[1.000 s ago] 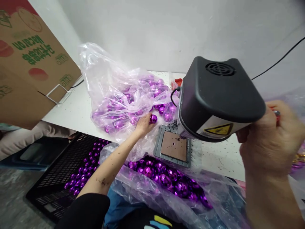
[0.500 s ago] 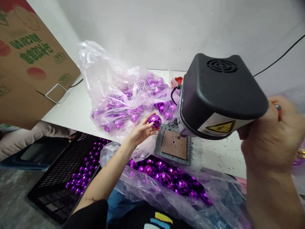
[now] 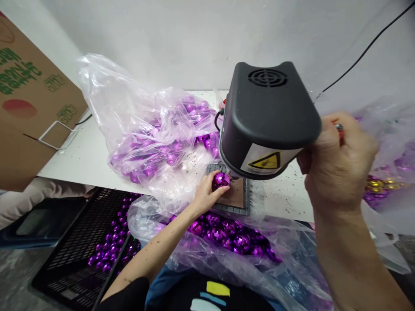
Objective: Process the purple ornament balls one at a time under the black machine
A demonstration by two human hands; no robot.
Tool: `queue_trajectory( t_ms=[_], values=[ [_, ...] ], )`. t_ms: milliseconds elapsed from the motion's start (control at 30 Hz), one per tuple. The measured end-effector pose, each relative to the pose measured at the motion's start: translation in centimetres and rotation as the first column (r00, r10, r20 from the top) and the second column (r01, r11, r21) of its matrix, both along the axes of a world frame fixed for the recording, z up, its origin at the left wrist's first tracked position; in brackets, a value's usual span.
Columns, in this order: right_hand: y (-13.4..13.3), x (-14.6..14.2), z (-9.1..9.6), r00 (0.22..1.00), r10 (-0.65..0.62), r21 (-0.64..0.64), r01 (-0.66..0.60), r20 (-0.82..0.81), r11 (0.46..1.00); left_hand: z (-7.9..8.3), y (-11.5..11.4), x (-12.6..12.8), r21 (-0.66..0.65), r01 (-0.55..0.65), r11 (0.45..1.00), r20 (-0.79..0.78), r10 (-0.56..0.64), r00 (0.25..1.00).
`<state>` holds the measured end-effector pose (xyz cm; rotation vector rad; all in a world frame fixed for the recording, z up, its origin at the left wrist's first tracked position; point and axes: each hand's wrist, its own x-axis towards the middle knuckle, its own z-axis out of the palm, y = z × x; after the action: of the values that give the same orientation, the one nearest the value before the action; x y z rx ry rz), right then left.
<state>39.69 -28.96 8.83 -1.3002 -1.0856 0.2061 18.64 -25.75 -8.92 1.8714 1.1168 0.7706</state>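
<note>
A shiny purple faceted ball ornament (image 3: 221,182) is held between the thumb and fingers of my left hand (image 3: 209,190). The ball is over the brown plate (image 3: 236,194) in the grey base, below a black machine (image 3: 270,112) with a round vent and a yellow warning label. My right hand (image 3: 340,160), with a ring on one finger, is closed at the machine's right side; the part it grips is hidden in the fist. Close in front of me, an open plastic bag (image 3: 201,255) holds many more purple balls (image 3: 223,232).
Another clear bag of purple balls (image 3: 155,134) lies on the white table (image 3: 76,162). A cardboard box (image 3: 35,116) stands at left, and a black crate (image 3: 69,248) of small purple balls is below. Further bags with purple and gold pieces (image 3: 379,185) lie at right.
My left hand has brought the purple ball from beside the base to over its brown plate. My right hand stays closed at the machine. The view has shifted to the right.
</note>
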Motion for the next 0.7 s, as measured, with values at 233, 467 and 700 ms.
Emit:
queue_trajectory(
  t_ms=[233, 467, 700],
  values=[
    [-0.1, -0.5, 0.0, 1.000, -0.004, 0.017, 0.004, 0.016, 1.000, 0.4, -0.7, 0.6, 0.289, 0.087, 0.953, -0.172, -0.038, 0.984],
    [-0.1, -0.5, 0.0, 1.000, -0.019, 0.022, 0.019, 0.022, 1.000, -0.5, -1.6, 2.2, 0.350, 0.063, 0.935, -0.135, -0.017, 0.991],
    [0.1, -0.6, -0.2, 0.999, -0.045, 0.058, 0.044, 0.022, 0.997, -0.7, -1.7, 2.3, 0.285, 0.090, 0.954, -0.135, -0.053, 0.989]
  ],
)
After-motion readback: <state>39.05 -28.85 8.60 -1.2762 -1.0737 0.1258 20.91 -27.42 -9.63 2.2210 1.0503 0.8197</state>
